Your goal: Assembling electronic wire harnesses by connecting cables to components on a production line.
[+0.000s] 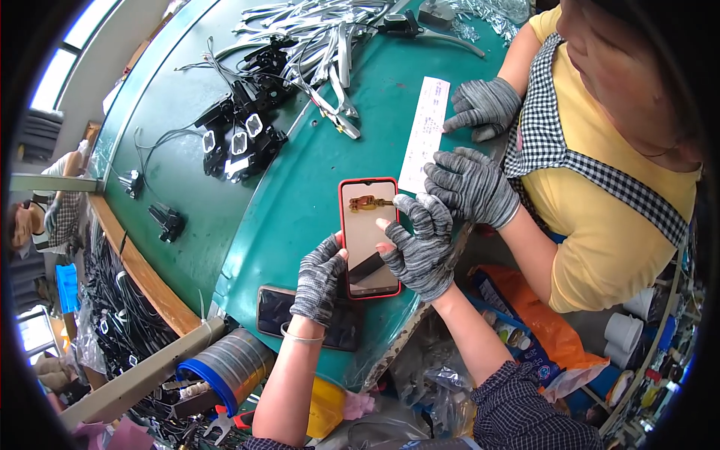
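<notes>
A smartphone in a red case [367, 259] is held upright over the green table, a brownish metal part showing on its lit screen. My left hand [319, 281], in a grey knit glove with bare fingertips, grips the phone's lower left edge. My right hand [421, 244], gloved alike, hovers at the screen's right side with its fingers apart and bent. Partly under my left hand lies a second, dark phone [275, 309]. Beyond the phone, a white paper slip with writing [424, 135] lies by a co-worker's gloved hands [476, 180].
Black parts with cables [244, 127] and a heap of silvery metal strips [330, 52] cover the table's far side. The co-worker in a checked apron [555, 135] stands close at right. A wire spool [232, 367] and an orange bag [551, 330] sit below the table edge.
</notes>
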A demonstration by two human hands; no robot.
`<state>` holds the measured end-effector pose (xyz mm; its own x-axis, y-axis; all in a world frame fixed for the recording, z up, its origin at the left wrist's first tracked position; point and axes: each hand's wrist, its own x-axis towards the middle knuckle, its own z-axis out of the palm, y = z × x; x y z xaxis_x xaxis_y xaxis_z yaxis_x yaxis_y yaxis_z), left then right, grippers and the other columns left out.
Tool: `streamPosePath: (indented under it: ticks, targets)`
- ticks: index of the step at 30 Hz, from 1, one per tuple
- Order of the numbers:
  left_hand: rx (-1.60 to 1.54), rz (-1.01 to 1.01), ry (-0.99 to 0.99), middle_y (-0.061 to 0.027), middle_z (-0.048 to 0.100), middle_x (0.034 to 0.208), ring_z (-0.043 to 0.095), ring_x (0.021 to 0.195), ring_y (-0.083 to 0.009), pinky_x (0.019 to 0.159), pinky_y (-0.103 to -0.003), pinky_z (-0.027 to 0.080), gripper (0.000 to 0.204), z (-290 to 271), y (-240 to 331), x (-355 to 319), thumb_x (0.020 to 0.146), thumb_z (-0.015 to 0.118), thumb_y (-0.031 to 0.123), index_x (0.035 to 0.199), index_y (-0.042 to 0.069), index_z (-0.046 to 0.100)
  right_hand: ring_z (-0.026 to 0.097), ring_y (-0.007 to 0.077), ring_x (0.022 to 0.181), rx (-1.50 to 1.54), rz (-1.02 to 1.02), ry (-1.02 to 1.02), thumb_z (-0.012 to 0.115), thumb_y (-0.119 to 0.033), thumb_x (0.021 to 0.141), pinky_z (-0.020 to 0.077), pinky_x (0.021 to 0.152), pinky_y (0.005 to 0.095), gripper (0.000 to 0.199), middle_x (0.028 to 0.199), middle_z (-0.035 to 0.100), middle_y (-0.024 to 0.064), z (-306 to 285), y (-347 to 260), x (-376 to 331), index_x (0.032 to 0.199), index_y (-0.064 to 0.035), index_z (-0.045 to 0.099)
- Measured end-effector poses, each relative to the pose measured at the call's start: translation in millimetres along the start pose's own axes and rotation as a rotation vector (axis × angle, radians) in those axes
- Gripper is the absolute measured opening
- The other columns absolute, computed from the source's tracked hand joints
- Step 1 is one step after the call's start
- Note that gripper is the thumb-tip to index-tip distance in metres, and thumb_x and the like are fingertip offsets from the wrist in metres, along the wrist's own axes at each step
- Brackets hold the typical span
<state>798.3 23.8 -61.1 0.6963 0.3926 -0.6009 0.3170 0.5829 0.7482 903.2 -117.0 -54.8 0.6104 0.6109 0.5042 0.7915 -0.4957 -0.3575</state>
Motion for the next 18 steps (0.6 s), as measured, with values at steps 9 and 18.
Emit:
streamPosePath:
  ticks: [9, 18]
  targets:
    - [0.009, -0.009, -0.024, -0.0074, 0.058, 0.1, 0.054, 0.088, -0.0135, 0.08, -0.025, 0.043, 0.033, 2.1, -0.9, 3.1, 0.078, 0.051, -0.002, 0.111, -0.003, 0.05, 0.047, 0.0235, 0.076, 0.063, 0.078, 0.043, 0.055, -0.02, 0.069, 0.0372, 0.073, 0.0386, 0.024, 0.079, 0.05, 0.006, -9.1, 5.6, -2.7, 0.09, -0.0113, 0.061]
    - [0.078, -0.019, -0.015, -0.0074, 0.057, 0.099, 0.053, 0.088, -0.0137, 0.077, -0.025, 0.044, 0.033, -2.5, -5.6, 15.2, 0.078, 0.051, -0.001, 0.112, -0.003, 0.049, 0.046, 0.0245, 0.063, 0.136, 0.114, 0.125, 0.051, -0.013, 0.067, 0.0384, 0.067, 0.0377, 0.025, 0.063, 0.046, 0.0071, -6.4, 11.6, -5.4, 0.089, -0.0076, 0.061]
